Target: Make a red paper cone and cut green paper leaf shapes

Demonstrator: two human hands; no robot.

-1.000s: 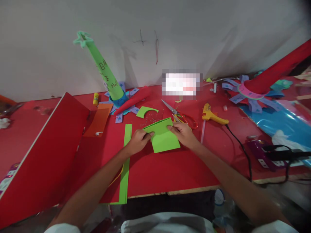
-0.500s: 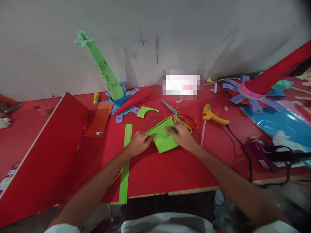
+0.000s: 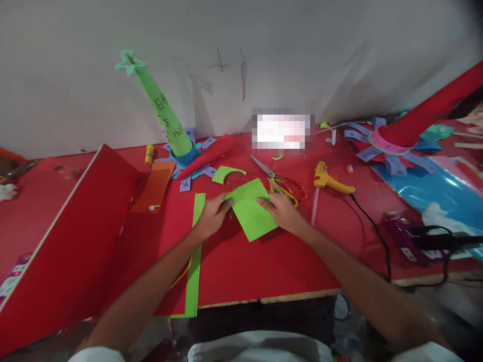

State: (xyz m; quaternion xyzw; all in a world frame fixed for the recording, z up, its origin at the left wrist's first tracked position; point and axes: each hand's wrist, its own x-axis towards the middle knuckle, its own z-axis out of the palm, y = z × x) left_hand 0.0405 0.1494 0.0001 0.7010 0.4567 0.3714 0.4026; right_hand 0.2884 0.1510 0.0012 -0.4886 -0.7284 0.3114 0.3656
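A folded piece of bright green paper (image 3: pixel 252 213) is held between my two hands, above the red tabletop (image 3: pixel 264 271). My left hand (image 3: pixel 212 215) pinches its left edge, thumb on top. On the opposite edge, my right hand (image 3: pixel 281 207) grips it with the thumb lying over the face. Just behind the right hand lie scissors with red handles (image 3: pixel 298 187) and a yellow-handled pair (image 3: pixel 289 197), partly covered by that hand. A curved green paper scrap (image 3: pixel 226 174) rests beyond the paper among small bits. Long green paper strips (image 3: pixel 194 271) lie by my left forearm.
A yellow glue gun (image 3: pixel 334 182) with a black cord lies at right, near a purple power strip (image 3: pixel 413 239). A red board (image 3: pixel 83 236) stands tilted at left. A green paper cone (image 3: pixel 166 113) and a glue stick (image 3: pixel 149 155) stand toward the wall.
The green paper has been turned so that its face lies flatter and shows more broadly. My left hand has shifted slightly up and left along with its edge.
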